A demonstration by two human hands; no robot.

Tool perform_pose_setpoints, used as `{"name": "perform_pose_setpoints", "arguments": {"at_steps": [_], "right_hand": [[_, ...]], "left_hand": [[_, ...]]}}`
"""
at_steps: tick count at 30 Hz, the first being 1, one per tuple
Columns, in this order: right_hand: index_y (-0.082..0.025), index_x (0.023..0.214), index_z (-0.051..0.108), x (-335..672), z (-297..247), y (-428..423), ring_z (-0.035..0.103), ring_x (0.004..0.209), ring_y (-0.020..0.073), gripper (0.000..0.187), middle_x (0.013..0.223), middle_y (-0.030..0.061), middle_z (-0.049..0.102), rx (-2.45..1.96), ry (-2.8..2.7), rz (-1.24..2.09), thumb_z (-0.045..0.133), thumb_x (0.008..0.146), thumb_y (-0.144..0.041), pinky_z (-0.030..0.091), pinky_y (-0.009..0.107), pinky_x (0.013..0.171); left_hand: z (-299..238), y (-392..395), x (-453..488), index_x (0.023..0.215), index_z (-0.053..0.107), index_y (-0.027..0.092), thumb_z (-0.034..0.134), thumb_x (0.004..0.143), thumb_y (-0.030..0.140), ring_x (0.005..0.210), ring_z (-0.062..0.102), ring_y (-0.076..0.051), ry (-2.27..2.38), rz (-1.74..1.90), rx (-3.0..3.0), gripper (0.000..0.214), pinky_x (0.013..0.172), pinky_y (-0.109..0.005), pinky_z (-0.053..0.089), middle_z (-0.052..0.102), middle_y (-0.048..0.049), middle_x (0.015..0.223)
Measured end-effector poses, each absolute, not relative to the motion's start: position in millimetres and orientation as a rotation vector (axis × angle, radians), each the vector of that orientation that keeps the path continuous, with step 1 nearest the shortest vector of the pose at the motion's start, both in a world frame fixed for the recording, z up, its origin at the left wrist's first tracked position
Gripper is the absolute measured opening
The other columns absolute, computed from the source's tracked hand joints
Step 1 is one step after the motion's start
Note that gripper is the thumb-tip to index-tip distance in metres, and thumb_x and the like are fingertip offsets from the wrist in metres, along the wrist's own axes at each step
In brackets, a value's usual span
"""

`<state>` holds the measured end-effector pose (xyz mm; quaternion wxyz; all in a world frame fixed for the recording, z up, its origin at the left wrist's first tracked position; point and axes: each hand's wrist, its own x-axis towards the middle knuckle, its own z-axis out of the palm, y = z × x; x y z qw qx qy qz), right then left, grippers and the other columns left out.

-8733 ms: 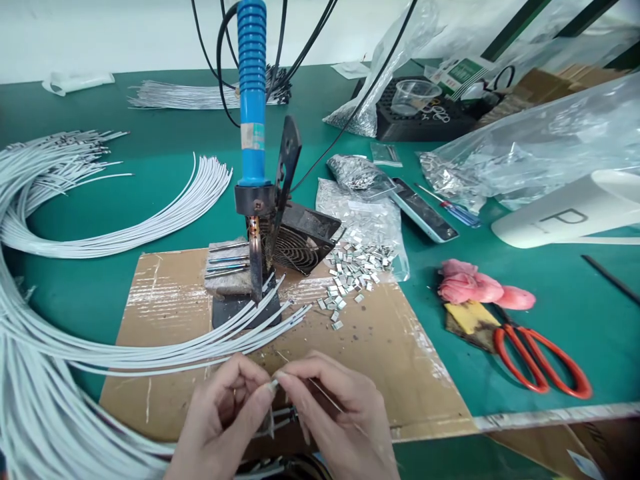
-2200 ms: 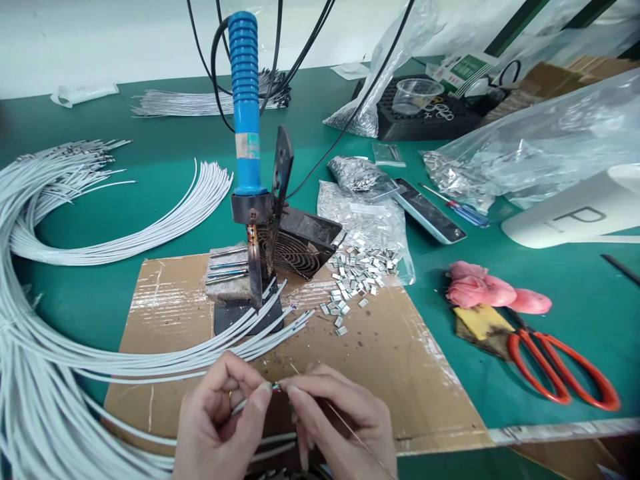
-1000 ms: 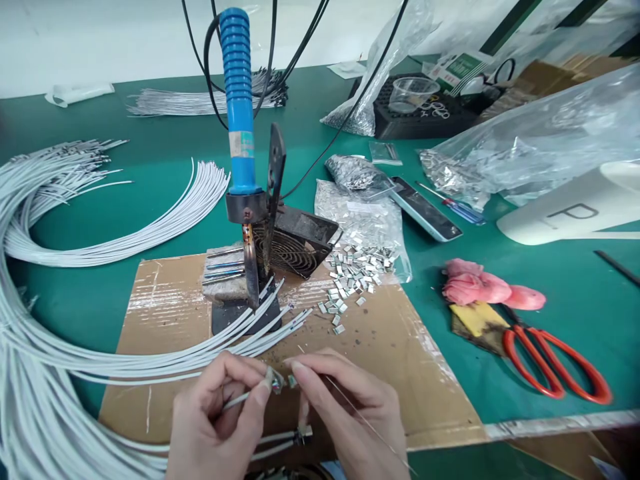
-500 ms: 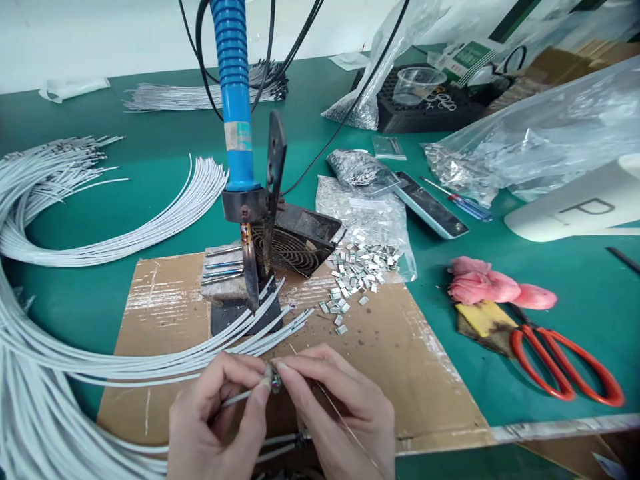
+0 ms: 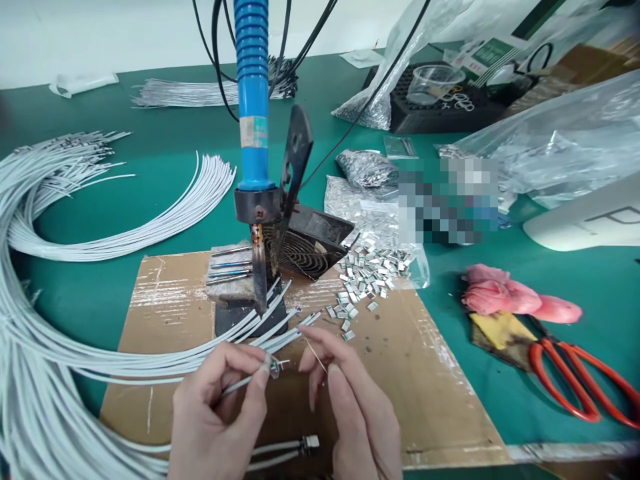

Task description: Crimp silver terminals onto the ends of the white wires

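Observation:
My left hand (image 5: 220, 407) pinches a white cable (image 5: 236, 385) near its end between thumb and fingertips. A small metal connector (image 5: 277, 367) sticks out past those fingertips, pointing right. To its right, apart from it, my right hand (image 5: 357, 413) holds a thin solder wire (image 5: 315, 353) between thumb and fingers, the index finger raised. A blue-handled soldering iron (image 5: 253, 160) hangs tip-down in a clamp above the left hand. Several white cable ends (image 5: 265, 327) lie beneath its tip. Between the hands, lower down, lies a finished-looking cable end with a metal plug (image 5: 311, 441).
Cardboard (image 5: 425, 393) covers the green table (image 5: 165, 173) here. Small metal shells (image 5: 367, 273) spill from a plastic bag beside a black fan (image 5: 310, 247). Red-handled scissors (image 5: 565, 380) and a pink cloth (image 5: 500, 290) lie right; a bundle of white cables (image 5: 45, 393) curves at left.
My right hand has drawn back to the right from the connector, its fingers opening out around the solder wire. My left hand keeps its pinch. The view has shifted slightly left.

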<state>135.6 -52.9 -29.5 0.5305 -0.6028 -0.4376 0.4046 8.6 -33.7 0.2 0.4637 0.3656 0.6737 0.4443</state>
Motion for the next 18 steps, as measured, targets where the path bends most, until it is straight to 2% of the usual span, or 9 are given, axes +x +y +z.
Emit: {"name": "perform_pose_setpoints", "arguments": {"at_steps": [1,3,5,7,9,12,14,18], "right_hand": [[-0.027,0.121,0.065,137,-30,-53,0.059,0.070,0.0158,0.027,0.085,0.0004,0.065,-1.481,-1.015,0.979,0.042,0.107,-0.036,0.047,0.026,0.068],[-0.027,0.103,0.060,141,-32,-53,0.054,0.065,0.0146,0.016,0.079,-0.0026,0.060,-1.541,-0.997,0.989,0.045,0.106,-0.031,0.043,0.025,0.064],[-0.025,0.082,0.051,147,-32,-50,0.048,0.063,0.0142,0.025,0.072,-0.0036,0.050,-1.525,-1.087,0.974,0.045,0.105,-0.031,0.040,0.025,0.061],[-0.023,0.073,0.044,153,-31,-45,0.044,0.061,0.0142,0.034,0.069,-0.0036,0.043,-1.447,-1.220,0.963,0.044,0.106,-0.030,0.038,0.024,0.058],[-0.023,0.072,0.046,155,-28,-40,0.049,0.065,0.0148,0.033,0.073,-0.0019,0.050,-1.369,-1.285,0.965,0.046,0.105,-0.027,0.041,0.024,0.060],[-0.023,0.076,0.055,151,-21,-34,0.063,0.084,0.0179,0.024,0.096,0.0026,0.066,-1.331,-1.247,0.961,0.056,0.100,-0.022,0.049,0.026,0.080],[-0.024,0.076,0.060,146,-18,-32,0.067,0.096,0.0194,0.021,0.109,0.0036,0.070,-1.318,-1.212,0.965,0.062,0.096,-0.018,0.050,0.027,0.089],[-0.025,0.075,0.060,139,-17,-31,0.074,0.098,0.0178,0.021,0.110,0.0036,0.077,-1.300,-1.130,1.004,0.065,0.092,-0.013,0.054,0.022,0.087]], "left_hand": [[1,-32,9,0.062,0.069,0.019,0.082,0.067,0.023,0.062,0.069,-0.012,1.669,1.092,0.888,0.014,0.057,-0.014,0.053,0.074,-0.0031,0.079],[1,-30,9,0.062,0.068,0.020,0.081,0.068,0.024,0.062,0.069,-0.011,1.689,1.096,0.875,0.015,0.058,-0.013,0.053,0.075,-0.0031,0.080],[2,-27,9,0.063,0.068,0.020,0.080,0.068,0.024,0.060,0.067,-0.011,1.692,1.100,0.875,0.014,0.056,-0.014,0.052,0.075,-0.0030,0.081],[2,-23,9,0.062,0.067,0.020,0.079,0.069,0.023,0.059,0.065,-0.010,1.689,1.108,0.875,0.014,0.054,-0.014,0.050,0.074,-0.0022,0.080],[3,-20,10,0.062,0.067,0.020,0.079,0.069,0.022,0.059,0.064,-0.009,1.689,1.122,0.858,0.014,0.052,-0.013,0.048,0.074,-0.0010,0.079],[4,-16,11,0.063,0.067,0.020,0.078,0.070,0.021,0.059,0.066,-0.008,1.683,1.161,0.817,0.013,0.055,-0.011,0.049,0.074,0.0005,0.079],[4,-14,11,0.063,0.068,0.020,0.078,0.070,0.021,0.061,0.067,-0.008,1.678,1.181,0.809,0.012,0.057,-0.011,0.050,0.074,0.0007,0.078],[6,-11,11,0.064,0.068,0.020,0.078,0.071,0.021,0.062,0.069,-0.010,1.678,1.199,0.810,0.012,0.059,-0.012,0.052,0.075,0.0001,0.079]]}}
